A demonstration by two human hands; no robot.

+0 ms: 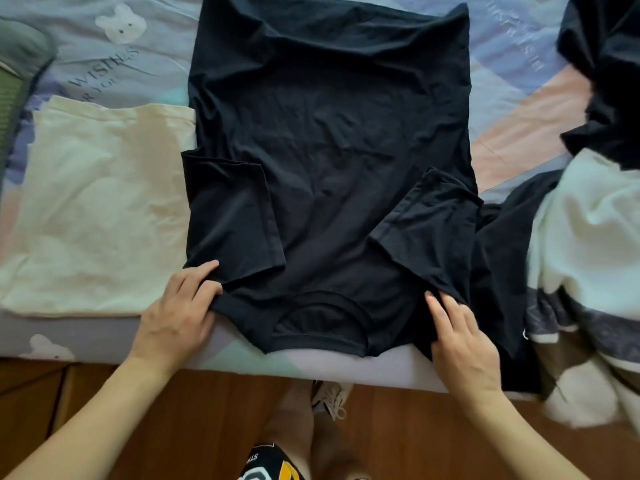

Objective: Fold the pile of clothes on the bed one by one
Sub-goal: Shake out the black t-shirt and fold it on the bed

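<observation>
Shoe (331,398), cream shirt (100,209) beside black shirt (329,150)

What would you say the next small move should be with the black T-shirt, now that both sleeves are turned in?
Probably lift the collar end and fold it away toward the hem. The black T-shirt lies flat with both sleeves folded onto its body, and the left hand and right hand already sit at its shoulders by the collar, at the bed's near edge.
</observation>
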